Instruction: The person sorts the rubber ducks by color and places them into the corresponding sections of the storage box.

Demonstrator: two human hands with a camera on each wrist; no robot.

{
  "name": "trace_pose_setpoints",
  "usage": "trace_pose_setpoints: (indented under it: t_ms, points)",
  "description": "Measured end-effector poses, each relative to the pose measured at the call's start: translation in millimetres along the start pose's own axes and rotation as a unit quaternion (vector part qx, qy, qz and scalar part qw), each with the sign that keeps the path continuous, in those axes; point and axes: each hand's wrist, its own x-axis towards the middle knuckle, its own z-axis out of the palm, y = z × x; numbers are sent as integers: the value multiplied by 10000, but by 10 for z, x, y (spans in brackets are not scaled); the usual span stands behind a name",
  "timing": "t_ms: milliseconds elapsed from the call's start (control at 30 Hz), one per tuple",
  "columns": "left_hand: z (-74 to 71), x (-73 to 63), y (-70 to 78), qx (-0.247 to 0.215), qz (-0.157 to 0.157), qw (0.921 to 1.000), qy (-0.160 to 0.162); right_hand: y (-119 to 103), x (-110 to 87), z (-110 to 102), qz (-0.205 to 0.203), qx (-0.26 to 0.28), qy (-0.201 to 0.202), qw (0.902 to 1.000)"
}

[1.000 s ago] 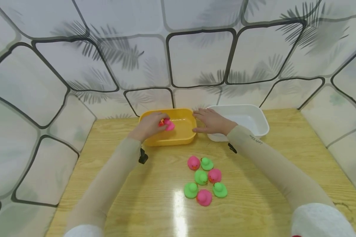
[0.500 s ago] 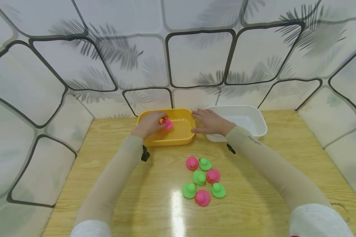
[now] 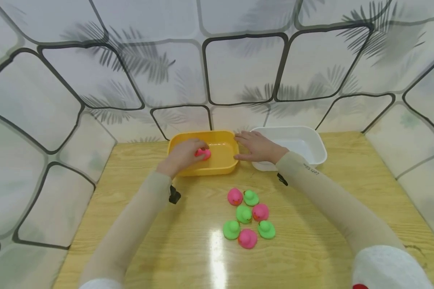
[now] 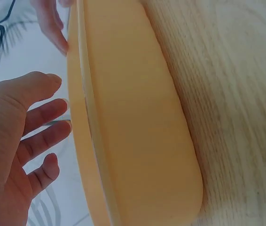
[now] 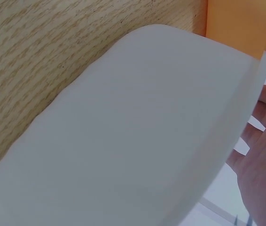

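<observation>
In the head view my left hand (image 3: 185,154) reaches over the left part of the yellow tray (image 3: 224,168). A pink rubber duck (image 3: 204,154) lies in the tray by its fingertips, partly covered by them. In the left wrist view the thumb and fingers of my left hand (image 4: 15,127) are spread apart, with nothing seen between them; the tray wall hides the duck. My right hand (image 3: 259,147) extends its fingers to the yellow tray's right rim, its wrist above the white tray (image 3: 320,150).
On the wooden table (image 3: 188,241), in front of the trays, sits a cluster of pink and green ducks, among them a pink duck (image 3: 247,239) and a green duck (image 3: 232,230). Patterned fabric walls (image 3: 244,72) rise behind and at both sides.
The pink duck has shifted slightly under my left fingertips, and less of its orange-red part shows. The left fingers have loosened from it. My right hand stays at the yellow rim.
</observation>
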Motion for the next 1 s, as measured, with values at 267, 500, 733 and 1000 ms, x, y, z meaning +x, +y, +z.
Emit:
trace_pose_setpoints:
  t_ms: [267, 500, 733, 1000]
  points:
    - [67, -152, 159, 217, 626, 9970, 398, -25, 7, -19, 7, -64, -45, 10000]
    - [127, -263, 343, 123, 880, 9956, 283, -30, 6, -15, -40, -84, 61, 9999]
    - [196, -322, 530, -76, 1236, 9922, 118, -61, -27, -61, -54, -62, 41, 10000]
    - [366, -379, 664, -120, 1383, 9903, -87, -40, -16, -27, -98, -118, 88, 9998]
